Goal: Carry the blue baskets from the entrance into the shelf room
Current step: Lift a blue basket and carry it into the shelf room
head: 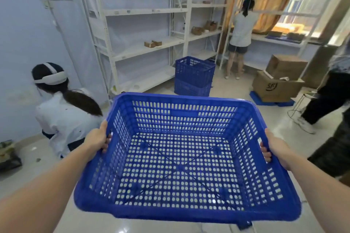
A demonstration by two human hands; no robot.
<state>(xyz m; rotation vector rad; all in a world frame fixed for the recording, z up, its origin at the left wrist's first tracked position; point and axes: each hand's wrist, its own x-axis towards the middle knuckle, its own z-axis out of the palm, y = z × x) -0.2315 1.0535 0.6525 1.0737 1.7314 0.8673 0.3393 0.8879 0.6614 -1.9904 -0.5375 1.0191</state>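
Observation:
I hold an empty blue perforated basket (186, 98) in front of me, level, above the pale floor. My left hand (97, 139) grips its left rim, with fingers curled through the side handle. My right hand (273, 147) grips the right rim the same way. Ahead on the floor, a stack of blue baskets (194, 75) stands at the foot of the white shelves.
White metal shelves (144, 47) line the back wall. A person crouches at the left (66, 117). Another stands at the back shelves (240, 32). A third person's legs (325, 104) cross at the right. Cardboard boxes (276, 83) sit on a blue pallet.

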